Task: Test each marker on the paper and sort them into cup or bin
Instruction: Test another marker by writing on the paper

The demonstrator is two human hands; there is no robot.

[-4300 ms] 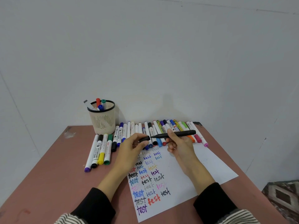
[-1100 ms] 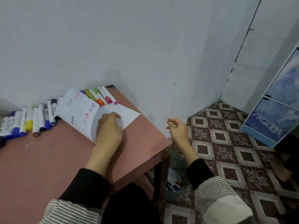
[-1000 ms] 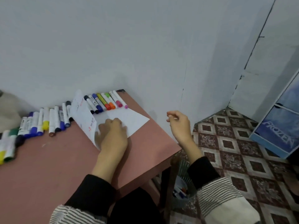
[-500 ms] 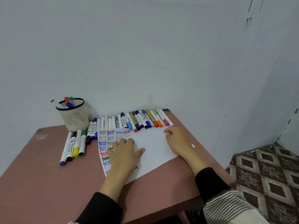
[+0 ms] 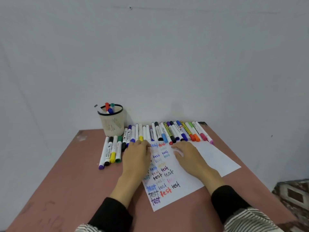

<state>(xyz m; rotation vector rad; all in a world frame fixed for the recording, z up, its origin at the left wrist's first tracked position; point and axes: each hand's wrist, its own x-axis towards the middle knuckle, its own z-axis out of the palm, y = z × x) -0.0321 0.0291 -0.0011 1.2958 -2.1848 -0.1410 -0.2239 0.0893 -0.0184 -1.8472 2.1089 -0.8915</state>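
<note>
- Both hands empty: my left hand [image 5: 137,158] lies flat on the white sheet of test paper [image 5: 189,171], fingers loose; my right hand [image 5: 187,154] likewise
- Row of slim plastic capped markers [image 5: 167,133] along the pink table's [image 5: 66,181] far edge: light, stiff, smooth; I'd pinch mid-barrel
- Beige mesh cup [image 5: 112,122] far left; bin not visible
- Paper overhangs nothing; near edge roomy

Reddish-brown counter [image 5: 66,190], scuffed near the far left corner. Bearing a mesh cup [image 5: 112,122] at the back, a row of markers [image 5: 167,133] along the wall edge — four more [image 5: 111,152] lying nearer — and white paper [image 5: 209,158] scrawled with "test".
</note>
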